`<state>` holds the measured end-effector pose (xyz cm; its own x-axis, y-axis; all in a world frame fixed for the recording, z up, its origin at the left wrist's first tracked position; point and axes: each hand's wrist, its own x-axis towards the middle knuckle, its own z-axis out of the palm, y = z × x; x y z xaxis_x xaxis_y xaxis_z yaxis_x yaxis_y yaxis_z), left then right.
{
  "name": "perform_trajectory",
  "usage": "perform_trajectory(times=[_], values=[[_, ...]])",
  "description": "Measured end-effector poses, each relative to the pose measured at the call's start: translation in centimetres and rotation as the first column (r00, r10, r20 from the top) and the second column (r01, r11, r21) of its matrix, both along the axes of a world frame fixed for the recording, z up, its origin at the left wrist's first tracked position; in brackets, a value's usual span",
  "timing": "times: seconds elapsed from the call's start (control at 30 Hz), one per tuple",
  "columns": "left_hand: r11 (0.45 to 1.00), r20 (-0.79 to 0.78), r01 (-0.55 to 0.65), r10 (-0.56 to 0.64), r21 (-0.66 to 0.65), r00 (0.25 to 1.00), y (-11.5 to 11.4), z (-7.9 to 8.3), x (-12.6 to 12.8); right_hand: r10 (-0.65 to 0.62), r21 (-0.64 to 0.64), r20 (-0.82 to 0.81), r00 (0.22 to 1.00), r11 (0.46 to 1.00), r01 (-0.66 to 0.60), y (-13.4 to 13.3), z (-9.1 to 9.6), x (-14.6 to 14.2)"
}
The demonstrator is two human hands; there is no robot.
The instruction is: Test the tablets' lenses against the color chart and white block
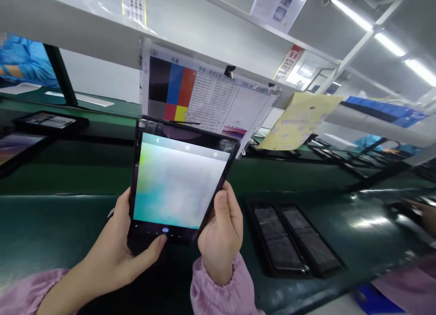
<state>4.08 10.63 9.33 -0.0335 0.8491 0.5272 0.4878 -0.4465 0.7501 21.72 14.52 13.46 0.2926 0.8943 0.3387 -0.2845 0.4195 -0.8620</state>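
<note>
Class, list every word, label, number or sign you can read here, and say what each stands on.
"色板": left heading on the chart.
"字体": start of the chart's next heading; the rest is blurred.
"安全": red top of the small sign, slightly blurred.
Too small or blurred: the chart's smaller print, the yellow sheet, the yellow-edged strip, the white sheet overhead.
Tablet: icons, no readable words.

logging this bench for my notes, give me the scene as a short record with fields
left hand: holds tablet at its left side, thumb by the lower edge
right hand: holds tablet's right side
screen: lit, pale, green and teal at left
behind: colour chart; yellow sheet to its right
bench: two dark-screened devices side by side, right of the hands
</note>
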Motion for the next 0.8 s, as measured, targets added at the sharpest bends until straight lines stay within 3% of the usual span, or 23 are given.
perform_trajectory(times=[0.27,0.57,0.8], values=[[0.999,-0.02,0.025,-0.024,0.037,1.0,-0.02,0.24,0.53,-0.049,0.071,-0.125,0.991,0.996,0.059,0.39,-0.43,-0.05],[1.0,0.016,0.027,-0.027,0.01,0.999,-0.11,0.28,0.66,-0.026,0.059,-0.052,0.998,0.998,0.029,0.25,-0.23,-0.04],[0.999,0.009,0.011,-0.012,0.031,1.0,-0.01,0.32,0.71,-0.113,0.014,-0.022,0.993,0.993,0.113,0.23,-0.26,-0.06]])
